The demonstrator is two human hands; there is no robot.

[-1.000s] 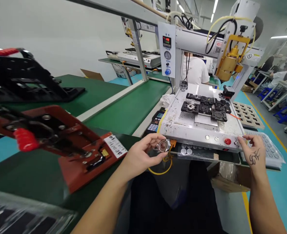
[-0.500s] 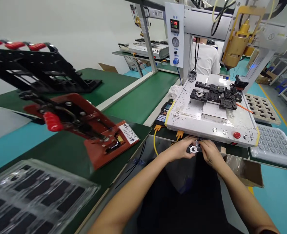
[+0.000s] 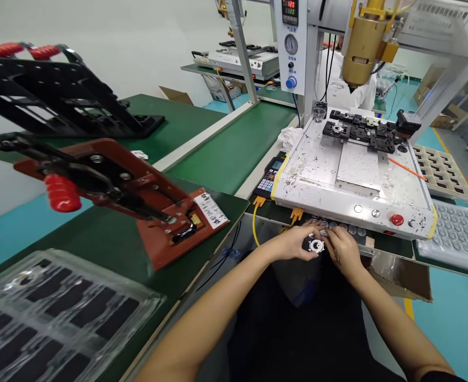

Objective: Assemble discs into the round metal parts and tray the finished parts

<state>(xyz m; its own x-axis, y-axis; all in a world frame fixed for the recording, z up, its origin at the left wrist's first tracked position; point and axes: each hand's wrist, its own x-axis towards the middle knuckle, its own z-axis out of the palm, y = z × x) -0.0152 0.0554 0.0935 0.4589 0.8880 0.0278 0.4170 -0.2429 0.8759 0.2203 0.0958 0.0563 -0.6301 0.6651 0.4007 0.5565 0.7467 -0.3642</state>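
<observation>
1. Holding a small round metal part [image 3: 317,245] between both hands, I keep it just in front of the dispenser [image 3: 353,180], below its front edge and above my lap.
2. My left hand [image 3: 295,244] pinches the part from the left, fingers closed on its rim; my right hand [image 3: 343,252] closes on it from the right, so both hands are together, clamped on the same piece.
3. The part shows a bright ring with a pale centre; whether anything is fitted into it I cannot tell, it is too small.
4. Just behind my hands, under the dispenser's front edge, lies a row of small discs [image 3: 347,228], still loose.
5. On the dispenser's bed, at the far end, black fixtures [image 3: 363,132] sit under the brass nozzle [image 3: 363,45]; one seems to hold a ring already, the others look dark, though I cannot be sure.
6. Right of the dispenser, a clear blister tray [image 3: 455,233] sits with many pockets.
7. Left of the dispenser, the red clamp jig [image 3: 154,212] stands open on the green bench [image 3: 218,164].
8. My judgement: the piece is in mid-assembly in my hands, not yet set in a fixture, and most of the work is left.
</observation>
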